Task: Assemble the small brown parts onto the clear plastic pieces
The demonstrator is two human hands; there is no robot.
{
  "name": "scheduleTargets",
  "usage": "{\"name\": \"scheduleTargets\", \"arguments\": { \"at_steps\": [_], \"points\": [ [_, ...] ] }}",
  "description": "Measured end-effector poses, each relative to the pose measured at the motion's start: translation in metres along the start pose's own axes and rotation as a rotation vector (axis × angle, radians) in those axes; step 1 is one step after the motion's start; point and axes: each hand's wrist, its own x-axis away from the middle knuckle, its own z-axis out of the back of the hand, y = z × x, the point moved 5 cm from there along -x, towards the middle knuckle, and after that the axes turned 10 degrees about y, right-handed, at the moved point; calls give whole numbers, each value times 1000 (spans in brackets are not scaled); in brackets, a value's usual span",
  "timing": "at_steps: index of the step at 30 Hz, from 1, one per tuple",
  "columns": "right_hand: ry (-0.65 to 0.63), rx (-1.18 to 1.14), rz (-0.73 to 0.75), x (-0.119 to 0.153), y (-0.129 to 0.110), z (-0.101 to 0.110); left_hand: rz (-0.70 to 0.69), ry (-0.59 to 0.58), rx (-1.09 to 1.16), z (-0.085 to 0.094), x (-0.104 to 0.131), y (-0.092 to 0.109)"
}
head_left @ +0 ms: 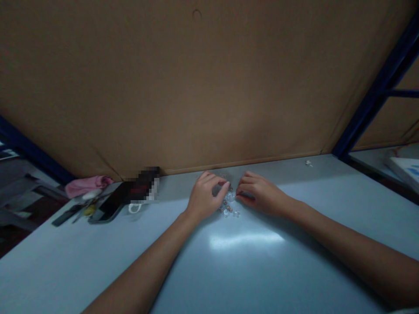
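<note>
Several small clear pieces (226,213), with some copper-coloured bits among them, lie in a loose cluster on the pale table (209,279). At the left side of the cluster is my left hand (206,194), its thumb and fingers curved apart around a gap, with nothing visible between them. My right hand (257,192) rests at the right side of the cluster. Its fingers are curled inward, and whether they hold a piece is too small to tell.
To the left lie a pink cloth (87,186), a dark phone-like object (113,203), a yellow item (89,210) and a white ring (134,208). Small white bits (308,163) sit at the back right. A brown panel (209,87) with blue frame posts (366,102) stands behind.
</note>
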Motion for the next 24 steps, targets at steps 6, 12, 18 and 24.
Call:
{"name": "scheduleTargets", "arguments": {
  "at_steps": [6, 12, 18, 24],
  "points": [
    [83, 29, 17, -3, 0, 8, -47, -117, 29, 0, 1, 12],
    [165, 34, 1, -6, 0, 14, -60, -130, 10, -3, 2, 14],
    [181, 52, 22, -7, 0, 15, -86, -81, 34, -2, 1, 15],
    [198, 70, 47, -7, 2, 14, -123, -58, 32, -3, 2, 14]
  ]
}}
